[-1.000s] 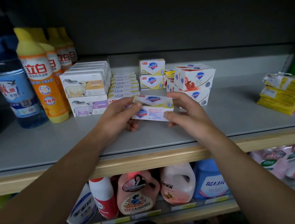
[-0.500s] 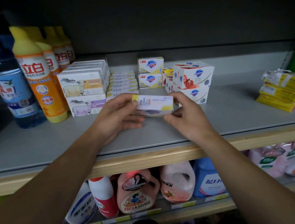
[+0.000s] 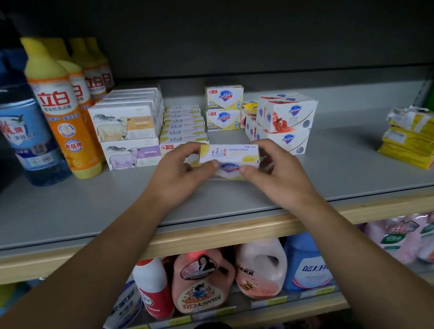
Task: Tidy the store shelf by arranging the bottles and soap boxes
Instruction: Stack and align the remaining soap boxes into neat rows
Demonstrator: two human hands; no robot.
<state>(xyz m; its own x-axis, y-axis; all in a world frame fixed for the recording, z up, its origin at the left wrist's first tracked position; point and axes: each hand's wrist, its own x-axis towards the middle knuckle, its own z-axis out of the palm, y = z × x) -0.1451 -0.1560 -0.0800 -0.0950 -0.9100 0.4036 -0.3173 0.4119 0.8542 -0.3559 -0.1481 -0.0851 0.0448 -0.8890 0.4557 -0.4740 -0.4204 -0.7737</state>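
Both hands grip one white soap box (image 3: 229,155) over the middle of the shelf (image 3: 80,207). Left hand (image 3: 177,173) pinches its left end, right hand (image 3: 273,170) pinches its right end. Stacked soap boxes (image 3: 128,131) stand toward the back edge; yellow bottles (image 3: 61,109) line the left end.

Both bare forearms reach forward over the shelf's front edge. The left hand (image 3: 176,174) pinches the soap box (image 3: 229,153) at its left end, the right hand (image 3: 276,173) grips its right end, thumbs underneath toward the camera.
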